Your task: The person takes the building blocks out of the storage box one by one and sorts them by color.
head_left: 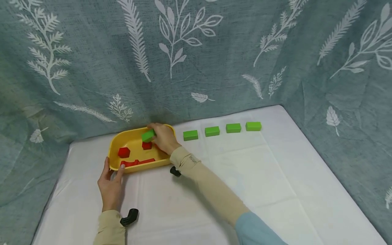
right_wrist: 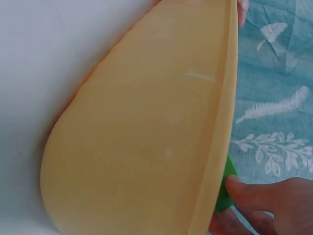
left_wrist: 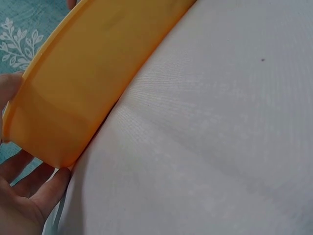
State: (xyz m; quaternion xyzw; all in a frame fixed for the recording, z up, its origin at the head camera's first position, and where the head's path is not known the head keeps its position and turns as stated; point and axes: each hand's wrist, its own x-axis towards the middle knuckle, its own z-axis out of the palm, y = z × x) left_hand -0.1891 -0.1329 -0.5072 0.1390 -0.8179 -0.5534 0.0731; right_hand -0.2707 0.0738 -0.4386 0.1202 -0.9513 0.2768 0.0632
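Note:
My right hand (head_left: 165, 137) pinches a green block (head_left: 148, 135) over the inside of a yellow tub (head_left: 131, 131). In the right wrist view, the thumb and fingers hold that green block (right_wrist: 226, 188) partly behind the tub's rim. At the tub's front left corner, my left hand (head_left: 111, 189) grips the wall, thumb at the rim and fingers around the outside; the left wrist view also shows these fingers (left_wrist: 51, 191) against the tub (left_wrist: 83, 78). Inside lie a red block (head_left: 124, 152), a smaller red block (head_left: 147, 146) and red pieces (head_left: 144, 162) along the front wall.
Several green blocks (head_left: 212, 131) stand in a spaced row right of the tub, on a white cloth (head_left: 245, 170). A teal leaf-patterned curtain (head_left: 196, 81) hangs behind and at the sides. Black devices (head_left: 130, 217) sit by both wrists.

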